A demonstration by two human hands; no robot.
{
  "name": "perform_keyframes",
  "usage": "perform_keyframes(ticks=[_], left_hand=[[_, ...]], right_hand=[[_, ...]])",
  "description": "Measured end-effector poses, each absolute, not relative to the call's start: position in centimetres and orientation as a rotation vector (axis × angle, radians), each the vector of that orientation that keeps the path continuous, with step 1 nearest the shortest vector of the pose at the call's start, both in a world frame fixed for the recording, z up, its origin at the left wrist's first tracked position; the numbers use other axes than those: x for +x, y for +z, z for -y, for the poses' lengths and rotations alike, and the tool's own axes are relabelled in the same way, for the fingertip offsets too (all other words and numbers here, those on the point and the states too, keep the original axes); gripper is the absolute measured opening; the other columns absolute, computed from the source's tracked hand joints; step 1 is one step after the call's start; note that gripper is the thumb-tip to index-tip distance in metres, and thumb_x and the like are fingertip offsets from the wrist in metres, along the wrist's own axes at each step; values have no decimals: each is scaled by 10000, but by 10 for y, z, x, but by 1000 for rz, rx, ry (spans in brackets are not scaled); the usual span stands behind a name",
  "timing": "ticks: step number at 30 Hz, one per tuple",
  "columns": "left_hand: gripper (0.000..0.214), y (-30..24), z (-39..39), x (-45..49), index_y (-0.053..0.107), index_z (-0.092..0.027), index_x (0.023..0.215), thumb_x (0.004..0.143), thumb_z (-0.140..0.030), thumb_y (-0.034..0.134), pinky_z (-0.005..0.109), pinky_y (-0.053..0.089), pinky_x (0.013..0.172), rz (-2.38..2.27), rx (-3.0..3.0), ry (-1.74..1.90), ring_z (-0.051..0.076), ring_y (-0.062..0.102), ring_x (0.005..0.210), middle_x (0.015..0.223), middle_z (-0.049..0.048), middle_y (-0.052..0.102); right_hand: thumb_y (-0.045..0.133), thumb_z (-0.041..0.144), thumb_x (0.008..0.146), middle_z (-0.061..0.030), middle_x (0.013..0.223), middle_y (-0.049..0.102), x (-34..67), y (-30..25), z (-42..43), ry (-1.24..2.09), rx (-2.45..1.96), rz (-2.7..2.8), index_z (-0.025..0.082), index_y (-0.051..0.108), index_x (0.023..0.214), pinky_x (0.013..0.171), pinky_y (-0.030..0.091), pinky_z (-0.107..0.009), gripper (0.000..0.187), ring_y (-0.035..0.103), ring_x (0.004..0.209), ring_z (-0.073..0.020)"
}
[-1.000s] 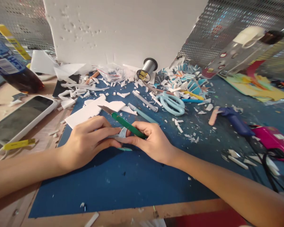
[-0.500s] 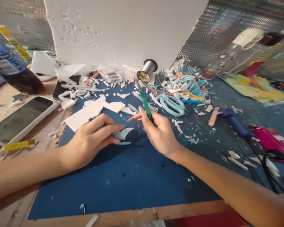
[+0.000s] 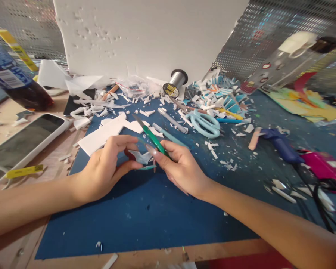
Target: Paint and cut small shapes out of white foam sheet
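Observation:
My right hand [image 3: 182, 168] grips a green craft knife [image 3: 152, 138], blade pointing up and left over the blue mat [image 3: 145, 216]. A small pale foam piece [image 3: 140, 156] sits between both hands. My left hand [image 3: 106, 168] curls around it, thumb and fingers arched, fingertips touching its left edge. My right fingertips touch its right side. A thin teal sliver [image 3: 147, 167] lies just below the piece.
White foam offcuts [image 3: 100, 134], light-blue scissors [image 3: 205, 123], a wire spool [image 3: 175, 82], a blue glue gun [image 3: 280, 144] and a pink box [image 3: 324, 168] lie on the mat. A phone [image 3: 25, 140] and a bottle [image 3: 14, 82] sit left. A big white foam board [image 3: 145, 37] stands behind.
My right hand swung the knife up and away, then came back down to the foam piece. My left hand lifted its fingers from flat into an arch over the piece.

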State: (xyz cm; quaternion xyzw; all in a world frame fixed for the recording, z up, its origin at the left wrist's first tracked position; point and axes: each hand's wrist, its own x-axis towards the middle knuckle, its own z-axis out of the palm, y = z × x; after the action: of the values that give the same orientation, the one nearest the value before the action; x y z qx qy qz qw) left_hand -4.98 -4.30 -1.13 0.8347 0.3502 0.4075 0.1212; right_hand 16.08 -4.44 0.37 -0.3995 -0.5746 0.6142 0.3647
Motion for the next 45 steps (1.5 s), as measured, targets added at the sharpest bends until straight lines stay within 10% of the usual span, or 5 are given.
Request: perform_keyframes(ticks=[8,20,34,45], left_hand=[[393,-16,40,-53,405,-240,1336,1010,-384,572,253,591,695,-864,2251,1178,123,678,687,871,-6,644],[227,-3,43,-48,684,-242,1103,949,-405,650,330,509,1016,-929,2098,1299,187,582,1165,1170,66,584],[251,-2,35,-49,648,-208,1133,923,-74,621,103,589,694,-899,1776,1129,84,734,803,909,-15,735],[99,5,29,-48,756,-227,950,876,-181,708,82,557,635,-987,1799,1065,86,704,736,862,-15,753]], right_hand=[[647,430,930,156,380,354,156,11,50,1970,-973,1083,235,509,855,285,212,-150,251,210,268,-47],[664,399,929,136,397,396,150,6,56,2233,-797,770,240,517,890,339,238,-142,220,180,337,-54],[523,242,1008,68,581,562,195,18,34,723,-942,2132,214,620,1136,413,303,-233,163,404,396,-72],[553,193,993,9,690,707,200,10,24,450,-907,2291,178,689,1035,422,330,-211,144,414,401,-61]])
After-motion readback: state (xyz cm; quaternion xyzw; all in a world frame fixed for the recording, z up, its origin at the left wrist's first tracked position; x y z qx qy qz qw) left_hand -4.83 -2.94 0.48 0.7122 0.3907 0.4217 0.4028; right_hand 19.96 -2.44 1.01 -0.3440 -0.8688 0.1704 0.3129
